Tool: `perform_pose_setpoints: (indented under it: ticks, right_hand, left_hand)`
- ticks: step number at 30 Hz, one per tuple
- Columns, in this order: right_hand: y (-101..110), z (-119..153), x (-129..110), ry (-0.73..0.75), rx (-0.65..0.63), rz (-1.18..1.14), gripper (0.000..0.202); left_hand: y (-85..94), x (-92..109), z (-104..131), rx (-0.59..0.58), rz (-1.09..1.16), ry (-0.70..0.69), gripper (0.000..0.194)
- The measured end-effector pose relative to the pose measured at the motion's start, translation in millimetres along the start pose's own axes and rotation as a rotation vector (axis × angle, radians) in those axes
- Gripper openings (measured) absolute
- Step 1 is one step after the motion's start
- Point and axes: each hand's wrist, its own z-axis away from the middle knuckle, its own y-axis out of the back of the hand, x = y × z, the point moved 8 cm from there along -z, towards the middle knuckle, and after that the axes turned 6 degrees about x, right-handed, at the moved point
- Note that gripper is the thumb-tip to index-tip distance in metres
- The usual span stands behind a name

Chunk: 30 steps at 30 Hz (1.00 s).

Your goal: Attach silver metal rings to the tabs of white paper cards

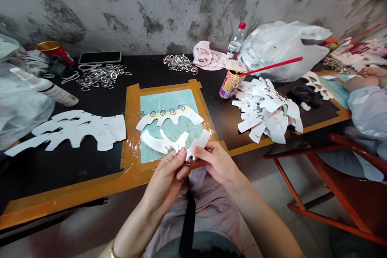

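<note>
A single head-worn camera looks forward and down, close over the table (90, 177), facing the wall (151, 4).

A small, rough hand-assembly workshop.

A stained, peeling concrete wall (181, 4) rises behind a black worktable (99, 100) edged with orange tape. Along its back edge lie heaps of metal rings (101, 75) and (180, 63). Stacks of white cut-out pieces (75, 129) sit toward the left edge and another pile (266, 109) toward the right. A taped-down mat (172, 129) at the front edge carries a piece already fitted with rings (169, 115). Another person (367, 105) works at the far right corner, beside a red wooden chair (338, 185).
</note>
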Motion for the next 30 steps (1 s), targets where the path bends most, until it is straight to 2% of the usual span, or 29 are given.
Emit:
perform_pose_setpoints:
  ticks: [3, 7, 9, 12, 15, 17, 20, 22, 24, 27, 30]
  right_hand:
    - [-1, 0, 6, -0.097, -0.09, -0.073, 0.026]
    - [-7, 2, 7, -0.083, -0.219, -0.118, 0.021]
    - [-9, 2, 8, -0.052, -0.209, -0.122, 0.022]
    - [-8, 2, 5, 0.042, -0.102, -0.113, 0.022]
    - [-6, 4, 1, 0.095, -0.027, -0.102, 0.021]
    - [-4, 5, 3, 0.051, -0.048, -0.128, 0.02]
    - [-5, 10, 5, -0.054, -0.199, -0.177, 0.034]
    - [-3, 12, 0, -0.04, -0.255, -0.1, 0.046]
    - [8, 11, -8, 0.028, -0.16, 0.13, 0.045]
    - [19, 8, -19, 0.07, 0.007, 0.483, 0.028]
    - [15, 7, -22, 0.062, -0.003, 0.533, 0.024]
  left_hand:
    - [-3.6, -10, 4, -0.06, 0.041, 0.189, 0.026]
    - [0.0, -17, 10, -0.055, 0.025, 0.321, 0.027]
    - [2.5, -14, 8, -0.045, -0.044, 0.264, 0.032]
    - [5.4, -1, 2, -0.011, -0.158, 0.053, 0.042]
    - [9.9, 8, 0, 0.062, -0.251, -0.129, 0.036]
    - [14.6, 11, 1, 0.131, -0.337, -0.217, 0.031]
    - [23.3, 17, 4, 0.251, -0.396, -0.314, 0.034]
    - [27.6, 21, 5, 0.307, -0.436, -0.343, 0.036]
    - [28.0, 23, 5, 0.308, -0.524, -0.346, 0.038]
    - [26.4, 18, 2, 0.228, -0.583, -0.283, 0.047]
    - [23.3, 11, 2, 0.1, -0.495, -0.207, 0.044]
